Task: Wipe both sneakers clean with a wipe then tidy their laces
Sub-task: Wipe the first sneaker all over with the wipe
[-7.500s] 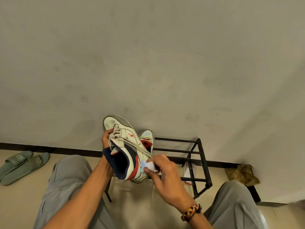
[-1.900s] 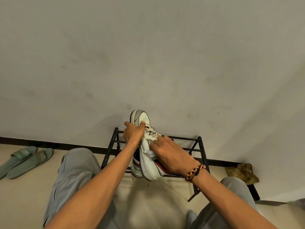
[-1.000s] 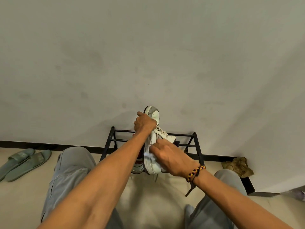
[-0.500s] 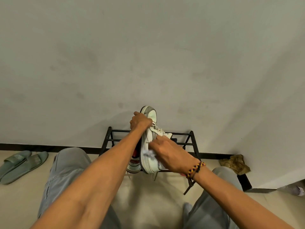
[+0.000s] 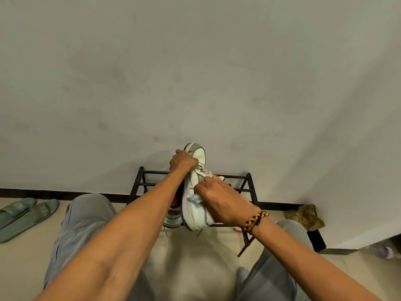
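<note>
Gripping the white leather sneaker (image 5: 193,187) at its twelve-o'clock toe, the left hand (image 5: 182,162) steadies it while the right hand (image 5: 219,198) pinches the crumpled white wipe (image 5: 193,198) against its sidewall.

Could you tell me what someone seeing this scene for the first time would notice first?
First, the white sneaker held up at centre frame, toe upward: the left hand grips its toe end while the right hand presses a crumpled wipe against its side. Behind stands a black metal shoe rack against the wall, and a pair of green slides lies on the floor at far left.
</note>
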